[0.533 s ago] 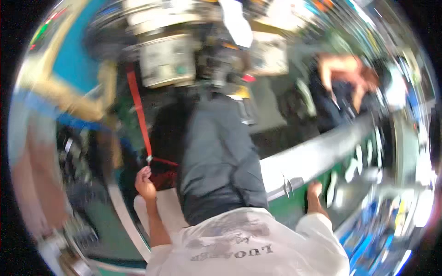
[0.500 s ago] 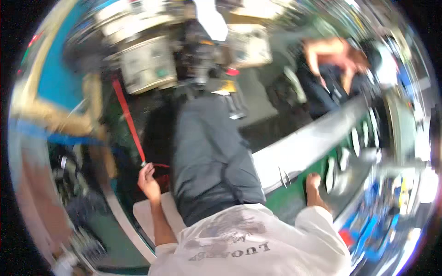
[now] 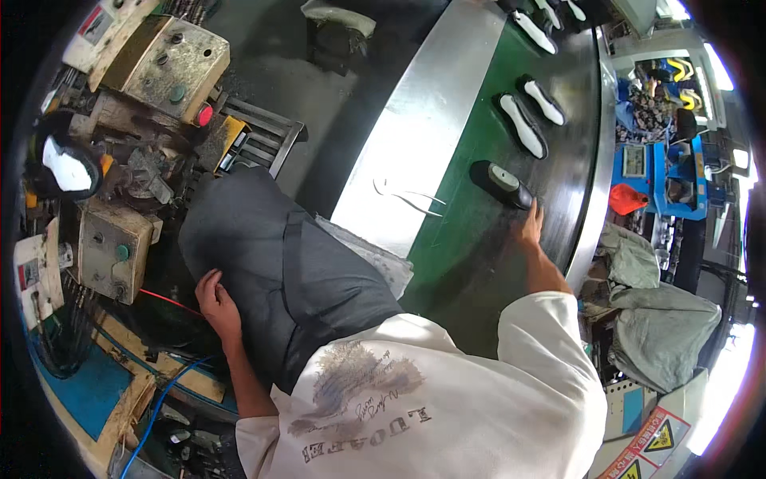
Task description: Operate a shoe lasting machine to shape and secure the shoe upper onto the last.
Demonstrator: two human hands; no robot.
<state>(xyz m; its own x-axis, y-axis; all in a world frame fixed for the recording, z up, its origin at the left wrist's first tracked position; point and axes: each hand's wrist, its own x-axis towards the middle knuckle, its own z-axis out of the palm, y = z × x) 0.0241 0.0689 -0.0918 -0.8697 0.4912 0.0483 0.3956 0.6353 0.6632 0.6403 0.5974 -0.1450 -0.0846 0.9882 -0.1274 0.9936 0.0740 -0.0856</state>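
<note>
The person's left hand (image 3: 215, 299) is resting open on the dark apron (image 3: 279, 279) over the thigh, holding nothing, beside the worn control boxes (image 3: 112, 247). Across the steel rim (image 3: 415, 136), the right hand (image 3: 529, 227) is reaching onto the green belt (image 3: 463, 215), fingers spread and just touching the nearest black shoe sole (image 3: 501, 184). It would do best closing around the sole's near end, leaving the farther soles (image 3: 523, 124) undisturbed.

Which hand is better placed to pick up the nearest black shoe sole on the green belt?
Right. The right hand is stretched out over the green belt, its fingers at the nearest black shoe sole. The left hand rests low beside the dark apron, away from the belt.
</note>
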